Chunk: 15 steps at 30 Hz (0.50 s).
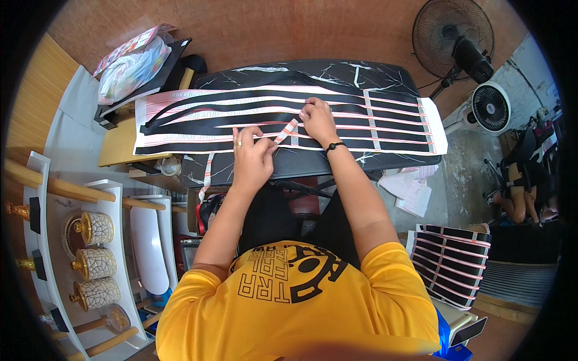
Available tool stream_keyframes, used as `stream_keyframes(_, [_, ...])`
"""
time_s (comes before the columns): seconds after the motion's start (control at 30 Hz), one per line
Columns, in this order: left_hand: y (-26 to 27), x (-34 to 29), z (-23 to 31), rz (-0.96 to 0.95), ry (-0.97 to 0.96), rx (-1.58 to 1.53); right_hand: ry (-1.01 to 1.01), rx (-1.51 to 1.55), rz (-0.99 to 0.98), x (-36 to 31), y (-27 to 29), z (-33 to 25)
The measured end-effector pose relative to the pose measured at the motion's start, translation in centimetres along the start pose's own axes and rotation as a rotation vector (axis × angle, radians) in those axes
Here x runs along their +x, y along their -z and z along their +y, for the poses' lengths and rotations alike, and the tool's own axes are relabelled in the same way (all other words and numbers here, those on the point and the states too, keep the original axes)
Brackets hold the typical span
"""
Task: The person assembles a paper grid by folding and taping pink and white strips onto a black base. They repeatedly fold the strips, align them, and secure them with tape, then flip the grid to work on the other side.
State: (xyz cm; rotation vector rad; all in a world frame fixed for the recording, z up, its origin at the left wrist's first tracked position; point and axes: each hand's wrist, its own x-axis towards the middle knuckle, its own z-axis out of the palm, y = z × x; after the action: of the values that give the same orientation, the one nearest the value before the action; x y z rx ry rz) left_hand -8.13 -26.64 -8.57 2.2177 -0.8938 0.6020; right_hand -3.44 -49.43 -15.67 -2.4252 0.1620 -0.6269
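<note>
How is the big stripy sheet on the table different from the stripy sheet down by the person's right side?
The sheet on the table is long, lies flat, and both hands work on it: the left hand and right hand pinch a peeled strip. The sheet at the right is shorter, tilted and untouched. Both show black and pale pink stripes.

Even, bright daylight fills the scene, with only soft shadows under the hands. Mild glare shows on the glossy black marble tabletop (337, 75). Fisheye distortion bends the edges (corners fall to black), and focus stays sharp centrally.
</note>
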Motion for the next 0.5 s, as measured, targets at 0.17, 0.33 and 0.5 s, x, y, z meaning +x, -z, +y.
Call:
stream_keyframes(0.17, [1.1,-1.1,1.0,0.013,0.021,-0.007,0.032,-0.045,0.034,-0.2,-0.1,0.1])
stream_keyframes(0.33, [2.4,-0.7,0.9,0.065,0.07,0.026,0.027,0.046,0.023,0.2,-0.1,0.4])
stream_keyframes(0.5, [2.6,0.1,0.6,0.124,0.167,-0.011,0.139,0.455,0.112,-0.4,1.3,1.1])
